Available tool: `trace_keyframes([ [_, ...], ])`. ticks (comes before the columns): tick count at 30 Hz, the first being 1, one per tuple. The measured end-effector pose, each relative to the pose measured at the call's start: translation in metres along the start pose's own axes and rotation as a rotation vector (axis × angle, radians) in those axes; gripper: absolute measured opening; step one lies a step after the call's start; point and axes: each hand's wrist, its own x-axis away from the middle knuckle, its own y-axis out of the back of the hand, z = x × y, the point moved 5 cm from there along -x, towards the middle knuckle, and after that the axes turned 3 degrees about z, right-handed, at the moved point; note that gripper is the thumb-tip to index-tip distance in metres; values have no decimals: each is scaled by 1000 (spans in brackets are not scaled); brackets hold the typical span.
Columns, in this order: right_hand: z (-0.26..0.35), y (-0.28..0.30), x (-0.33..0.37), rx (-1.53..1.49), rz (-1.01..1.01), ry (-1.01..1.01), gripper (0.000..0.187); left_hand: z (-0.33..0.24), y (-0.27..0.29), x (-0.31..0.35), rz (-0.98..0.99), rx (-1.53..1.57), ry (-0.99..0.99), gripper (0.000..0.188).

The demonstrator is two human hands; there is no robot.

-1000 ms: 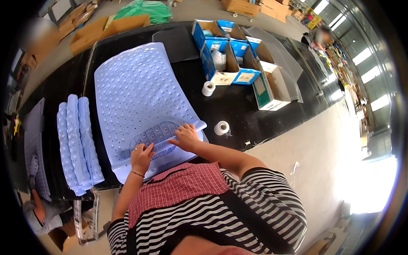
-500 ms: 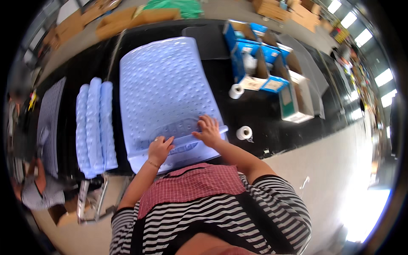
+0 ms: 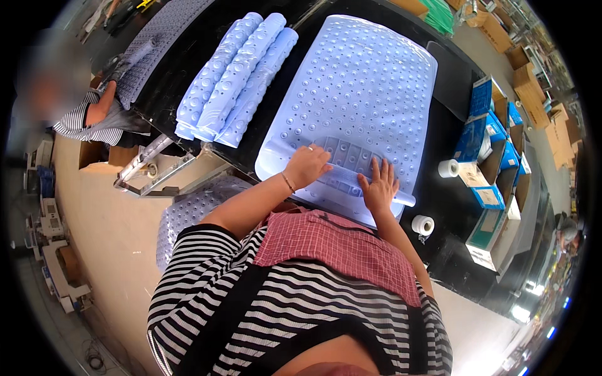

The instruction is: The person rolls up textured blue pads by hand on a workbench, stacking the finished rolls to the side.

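Stretching beneath the goods, a black worktop (image 3: pixel 439 194) carries a large light-blue studded mat (image 3: pixel 370 81), which lies spread out right before the person, its near end turned over in a narrow fold (image 3: pixel 342 175) running crosswise. To its left, near but apart, three rolled blue mats (image 3: pixel 241 78) lie side by side. Right of the spread mat stands a cluster of open cardboard boxes (image 3: pixel 492 144), mostly blue and white. The right hand (image 3: pixel 379 188) is open, fingers fanned flat on the mat beyond the fold, palm over it. The left hand (image 3: pixel 307 166) rests at the fold with fingers partly bent; whether it pinches the material, I cannot tell. Two small white rolls (image 3: pixel 448 168) sit between mat and boxes. Smallest are a bracelet (image 3: pixel 288 183) and a ring (image 3: pixel 311 148) on the left side.
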Motion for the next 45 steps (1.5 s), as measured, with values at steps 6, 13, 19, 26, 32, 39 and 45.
trace_keyframes([
  [6, 1, -1, -1, 8, -6, 18, 77, 8, 13, 22, -8, -207, 201, 45],
  [13, 3, 0, -2, -68, -28, -12, 83, 34, -4, 10, 78, -44, 317, 46],
  [19, -2, 0, -6, -56, -54, -26, 83, 21, 1, 17, -225, -18, 186, 32],
  [26, -5, -8, -18, -112, -42, -16, 84, 12, -5, 9, -231, 92, -176, 14],
  [32, -5, 13, 3, -124, -82, -28, 82, -21, 9, 13, -24, -54, -134, 41],
  [39, -7, 20, 11, -254, -341, 70, 58, -9, -3, 11, -19, -39, -157, 45],
  [45, 3, 3, 7, -181, -475, 269, 28, -3, -3, 14, -46, -49, -128, 49],
])
